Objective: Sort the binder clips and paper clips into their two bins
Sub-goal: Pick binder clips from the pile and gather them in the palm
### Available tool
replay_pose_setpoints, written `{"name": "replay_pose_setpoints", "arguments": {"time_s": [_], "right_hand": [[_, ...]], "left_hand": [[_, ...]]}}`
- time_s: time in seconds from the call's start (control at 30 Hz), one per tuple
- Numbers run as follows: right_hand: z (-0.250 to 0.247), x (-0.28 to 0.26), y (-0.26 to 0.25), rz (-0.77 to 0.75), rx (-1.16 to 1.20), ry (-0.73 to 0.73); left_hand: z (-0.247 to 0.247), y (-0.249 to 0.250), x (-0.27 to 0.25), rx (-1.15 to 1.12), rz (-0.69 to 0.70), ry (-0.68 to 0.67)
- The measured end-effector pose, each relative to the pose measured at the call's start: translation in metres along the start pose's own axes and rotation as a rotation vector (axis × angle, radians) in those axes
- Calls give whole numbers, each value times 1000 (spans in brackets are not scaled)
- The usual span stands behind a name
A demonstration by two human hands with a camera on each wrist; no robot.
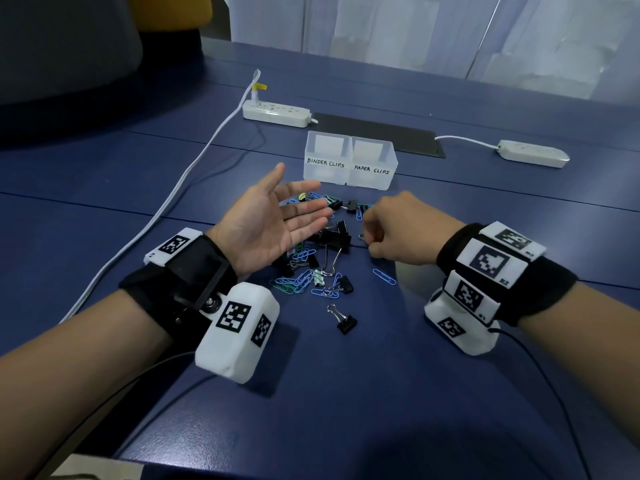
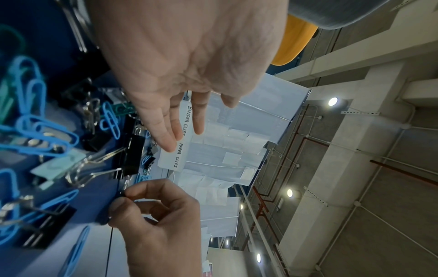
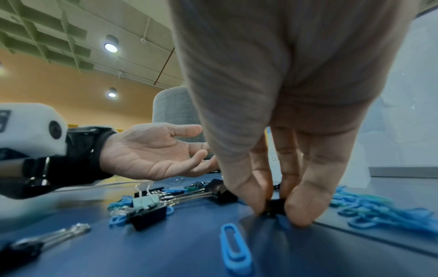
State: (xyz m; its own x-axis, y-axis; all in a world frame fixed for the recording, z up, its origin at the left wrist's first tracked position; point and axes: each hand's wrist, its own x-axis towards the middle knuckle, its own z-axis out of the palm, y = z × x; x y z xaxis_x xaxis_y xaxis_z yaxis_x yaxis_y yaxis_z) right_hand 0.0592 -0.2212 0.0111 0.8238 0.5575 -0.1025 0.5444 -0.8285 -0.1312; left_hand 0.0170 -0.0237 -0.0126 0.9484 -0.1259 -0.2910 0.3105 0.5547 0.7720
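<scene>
A lone binder clip (image 1: 343, 319) lies nearest. Beyond, the right hand (image 1: 401, 230) pinches a small black clip (image 3: 275, 206) on the table (image 1: 415, 393). The left hand (image 1: 266, 223) hovers palm-up, fingers relaxed, holding nothing.

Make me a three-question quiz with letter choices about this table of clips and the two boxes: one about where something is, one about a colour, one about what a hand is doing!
1. Where does the clear plastic bin marked BINDER CLIPS stand, from the person's seat?
A. left of the clear plastic bin marked PAPER CLIPS
B. right of it
C. on top of it

2. What colour is the lone plastic-coated paper clip lying near the right wrist?
A. red
B. blue
C. yellow

3. What is the left hand doing?
A. making a fist
B. gripping a cable
C. held open, palm up

Answers: 1 A, the labels read side by side in the head view. 2 B, it shows bright blue. 3 C, its fingers are straight and it holds nothing, while the right hand pinches a small black binder clip.
</scene>
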Motion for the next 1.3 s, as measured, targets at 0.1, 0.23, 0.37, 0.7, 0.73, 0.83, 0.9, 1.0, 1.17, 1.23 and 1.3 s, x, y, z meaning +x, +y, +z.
{"name": "replay_pose_setpoints", "arguments": {"time_s": [0.1, 0.23, 0.37, 0.7, 0.73, 0.83, 0.9, 1.0, 1.17, 1.23, 1.3], "right_hand": [[-2, -1, 0, 59, 65, 34], [-19, 4, -10, 42, 233, 177], [-25, 21, -34, -70, 379, 197], [-21, 30, 0, -33, 342, 191], [-21, 30, 3, -30, 291, 134], [-17, 32, 3, -48, 186, -25], [-16, 32, 1, -62, 189, -49], [-14, 29, -2, -99, 188, -80], [-12, 23, -16, -147, 88, -149], [-10, 21, -19, -146, 39, -172], [-8, 20, -21, -142, 20, -168]], "left_hand": [[1, -1, -1, 2, -13, -7], [3, -3, 0, -7, -27, -8], [6, -7, 1, -83, -109, -80], [-4, 7, 4, -357, -58, 105], [-6, 11, 4, -378, -44, 117], [-7, 17, 4, -418, -22, 121], [-6, 18, 3, -410, -26, 107], [-5, 18, 1, -405, -47, 73], [-7, 15, -2, -386, -77, 30], [-8, 14, -3, -360, -67, 21], [-8, 14, -5, -343, -58, 23]]}}
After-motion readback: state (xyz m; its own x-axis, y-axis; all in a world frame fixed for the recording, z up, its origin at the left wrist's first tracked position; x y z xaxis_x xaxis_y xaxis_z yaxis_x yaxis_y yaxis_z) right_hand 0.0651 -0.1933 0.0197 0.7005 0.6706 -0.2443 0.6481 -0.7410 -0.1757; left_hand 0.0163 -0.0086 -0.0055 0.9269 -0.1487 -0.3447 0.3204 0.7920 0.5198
